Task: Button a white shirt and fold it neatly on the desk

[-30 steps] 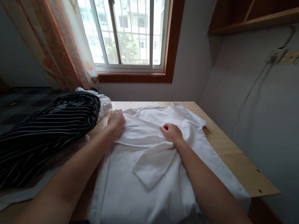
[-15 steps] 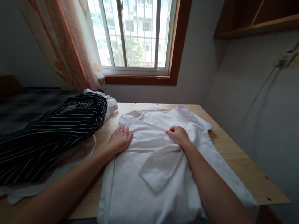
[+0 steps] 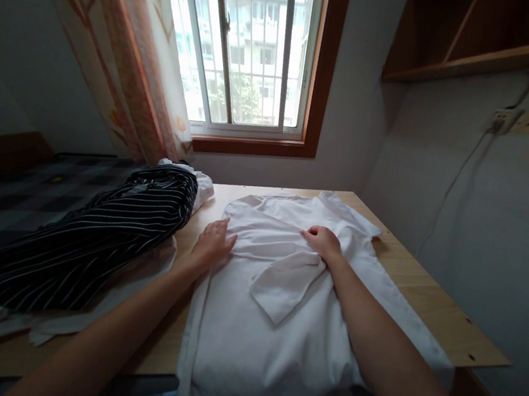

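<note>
A white shirt [image 3: 235, 343] lies spread over the wooden board, its lower part hanging past the near edge. My left hand [image 3: 213, 243] is at the shirt's left edge, fingers stretched out and a little apart, holding nothing. My right hand [image 3: 323, 241] is closed in a pinch on the white cloth near the middle of the shirt. Just below my right wrist, a pointed flap of white cloth [image 3: 285, 285] lies folded over the shirt front. Creases run across the fabric between both hands.
Left of the shirt lies a black-and-white striped garment [image 3: 109, 229] on more white cloth, by a dark checked cover [image 3: 86, 178]. The wooden board [image 3: 427, 294] ends at the right near a wall with a socket [image 3: 503, 120] and hanging cord. Behind are a window and a curtain [image 3: 117, 55].
My left hand has lifted slightly and turned at the shirt's left edge. My right hand keeps its pinch on the cloth. The whole view has shifted a little.
</note>
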### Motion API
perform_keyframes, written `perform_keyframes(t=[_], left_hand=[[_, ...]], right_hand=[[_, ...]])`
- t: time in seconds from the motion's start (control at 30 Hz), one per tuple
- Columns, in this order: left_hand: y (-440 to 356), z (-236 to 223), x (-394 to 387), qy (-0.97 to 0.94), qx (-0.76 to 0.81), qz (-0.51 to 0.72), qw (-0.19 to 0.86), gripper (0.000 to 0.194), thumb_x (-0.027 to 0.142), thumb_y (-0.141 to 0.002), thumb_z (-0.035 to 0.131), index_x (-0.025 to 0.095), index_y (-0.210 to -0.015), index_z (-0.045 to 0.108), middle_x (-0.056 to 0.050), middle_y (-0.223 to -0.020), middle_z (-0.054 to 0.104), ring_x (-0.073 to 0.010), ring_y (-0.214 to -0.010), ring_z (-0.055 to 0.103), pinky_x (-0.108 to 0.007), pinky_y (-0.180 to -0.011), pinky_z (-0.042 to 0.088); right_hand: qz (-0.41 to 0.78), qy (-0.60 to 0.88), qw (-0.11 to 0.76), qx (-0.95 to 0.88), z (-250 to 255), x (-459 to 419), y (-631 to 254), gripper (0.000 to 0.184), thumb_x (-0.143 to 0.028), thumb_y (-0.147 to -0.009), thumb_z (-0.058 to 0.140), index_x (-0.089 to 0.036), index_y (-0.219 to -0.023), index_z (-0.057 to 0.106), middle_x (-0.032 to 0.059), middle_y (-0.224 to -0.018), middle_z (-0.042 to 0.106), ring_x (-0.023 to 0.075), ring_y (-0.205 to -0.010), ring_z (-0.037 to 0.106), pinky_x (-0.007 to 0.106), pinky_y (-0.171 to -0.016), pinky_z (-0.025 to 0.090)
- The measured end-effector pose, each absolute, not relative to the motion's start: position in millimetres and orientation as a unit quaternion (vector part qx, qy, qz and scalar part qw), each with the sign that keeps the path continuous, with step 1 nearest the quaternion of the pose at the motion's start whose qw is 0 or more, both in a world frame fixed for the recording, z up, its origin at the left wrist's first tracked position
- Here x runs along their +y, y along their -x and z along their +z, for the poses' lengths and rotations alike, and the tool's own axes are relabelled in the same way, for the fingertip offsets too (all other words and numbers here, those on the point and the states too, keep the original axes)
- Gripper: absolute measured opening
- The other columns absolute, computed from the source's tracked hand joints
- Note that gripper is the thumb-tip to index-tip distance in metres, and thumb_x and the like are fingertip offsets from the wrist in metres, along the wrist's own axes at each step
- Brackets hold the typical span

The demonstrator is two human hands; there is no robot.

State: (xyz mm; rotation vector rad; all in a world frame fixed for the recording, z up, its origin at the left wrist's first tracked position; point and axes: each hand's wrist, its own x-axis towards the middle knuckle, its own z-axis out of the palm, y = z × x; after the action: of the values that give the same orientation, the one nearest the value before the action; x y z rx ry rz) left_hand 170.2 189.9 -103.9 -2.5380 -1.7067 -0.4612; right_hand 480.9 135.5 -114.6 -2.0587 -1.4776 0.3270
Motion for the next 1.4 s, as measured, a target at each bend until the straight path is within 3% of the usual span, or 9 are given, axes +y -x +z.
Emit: perform_keyframes(t=[0.13, 0.27, 0.43, 0.6, 0.87, 0.97, 1.1, 1.23, 1.4], left_hand=[[-152.3, -108.8, 164.6, 0.846, -0.528, -0.080, -0.007, 0.062, 0.048, -0.087, 0.053, 0.013, -0.138, 0.048, -0.015, -0.146, 0.048, -0.0291, -0.139, 0.039, -0.040, -0.115, 0.031], [-143.6, -105.8, 158.1, 0.848, -0.521, -0.100, 0.019, 0.042, 0.032, -0.095, 0.043, 0.012, -0.130, 0.056, -0.015, -0.141, 0.053, -0.0253, -0.131, 0.048, -0.036, -0.112, 0.036], [-141.0, -88.8, 154.1, 0.838, -0.533, -0.069, 0.092, 0.034, 0.014, -0.092, 0.040, 0.013, -0.115, 0.064, -0.015, -0.122, 0.063, -0.0287, -0.114, 0.057, -0.040, -0.096, 0.047], [-141.9, -81.0, 146.2, 0.824, -0.555, -0.036, 0.105, 0.026, 0.010, -0.088, 0.045, 0.013, -0.104, 0.064, -0.015, -0.108, 0.064, -0.0281, -0.107, 0.059, -0.037, -0.091, 0.049], [-138.3, -94.4, 151.5, 0.806, -0.583, -0.095, 0.031, 0.035, 0.026, -0.095, 0.043, 0.015, -0.126, 0.055, -0.014, -0.124, 0.061, -0.0243, -0.105, 0.064, -0.034, -0.091, 0.050], [-140.6, -91.1, 147.4, 0.809, -0.579, -0.091, 0.043, 0.037, 0.021, -0.094, 0.043, 0.018, -0.129, 0.055, -0.012, -0.124, 0.062, -0.0242, -0.104, 0.065, -0.034, -0.090, 0.050], [-149.2, -83.9, 135.8, 0.820, -0.567, -0.030, 0.080, 0.037, 0.017, -0.094, 0.036, 0.016, -0.121, 0.061, -0.013, -0.114, 0.064, -0.0261, -0.094, 0.067, -0.037, -0.080, 0.053], [-157.2, -83.1, 126.1, 0.819, -0.564, 0.008, 0.106, 0.043, 0.009, -0.093, 0.027, 0.010, -0.120, 0.062, -0.018, -0.112, 0.063, -0.0281, -0.098, 0.065, -0.037, -0.075, 0.052], [-155.9, -82.3, 121.8, 0.821, -0.556, 0.011, 0.132, 0.041, 0.009, -0.092, 0.031, 0.011, -0.110, 0.068, -0.018, -0.114, 0.064, -0.0297, -0.104, 0.060, -0.041, -0.083, 0.050]], right_hand=[[0.120, 0.775, 0.291, -0.548, -115.2, 137.3, -481.3, 0.032, -0.049, -0.083, 0.058, -0.022, -0.070, 0.069, 0.0006, -0.071, 0.068, 0.0150, -0.067, 0.057, 0.026, -0.056, 0.030], [0.119, 0.777, 0.299, -0.541, -117.1, 139.0, -481.3, 0.031, -0.049, -0.084, 0.058, -0.022, -0.070, 0.068, -0.0002, -0.071, 0.068, 0.0147, -0.067, 0.057, 0.026, -0.056, 0.030], [0.109, 0.775, 0.306, -0.542, -119.9, 142.3, -481.8, 0.033, -0.050, -0.084, 0.058, -0.022, -0.069, 0.067, -0.0007, -0.071, 0.068, 0.0145, -0.067, 0.056, 0.026, -0.056, 0.029], [0.106, 0.780, 0.308, -0.535, -120.8, 144.6, -483.3, 0.033, -0.051, -0.083, 0.059, -0.022, -0.070, 0.068, -0.0003, -0.071, 0.068, 0.0146, -0.067, 0.057, 0.025, -0.055, 0.030], [0.111, 0.760, 0.337, -0.544, -122.7, 144.0, -491.2, 0.029, -0.046, -0.080, 0.062, -0.020, -0.070, 0.069, 0.0001, -0.069, 0.068, 0.0146, -0.066, 0.058, 0.024, -0.056, 0.033], [0.108, 0.758, 0.340, -0.546, -124.4, 145.6, -493.7, 0.028, -0.045, -0.079, 0.062, -0.020, -0.069, 0.069, 0.0006, -0.067, 0.067, 0.0148, -0.065, 0.058, 0.024, -0.057, 0.033], [0.094, 0.763, 0.338, -0.543, -126.2, 147.4, -494.4, 0.025, -0.043, -0.078, 0.065, -0.019, -0.073, 0.071, 0.0013, -0.072, 0.069, 0.0147, -0.068, 0.058, 0.024, -0.058, 0.034], [0.086, 0.767, 0.339, -0.538, -126.3, 147.8, -493.8, 0.022, -0.041, -0.077, 0.067, -0.019, -0.078, 0.072, 0.0017, -0.075, 0.070, 0.0149, -0.070, 0.058, 0.023, -0.060, 0.035], [0.101, 0.761, 0.345, -0.540, -126.4, 147.3, -494.6, 0.022, -0.038, -0.078, 0.066, -0.018, -0.079, 0.073, 0.0022, -0.076, 0.071, 0.0151, -0.071, 0.059, 0.023, -0.061, 0.036]])
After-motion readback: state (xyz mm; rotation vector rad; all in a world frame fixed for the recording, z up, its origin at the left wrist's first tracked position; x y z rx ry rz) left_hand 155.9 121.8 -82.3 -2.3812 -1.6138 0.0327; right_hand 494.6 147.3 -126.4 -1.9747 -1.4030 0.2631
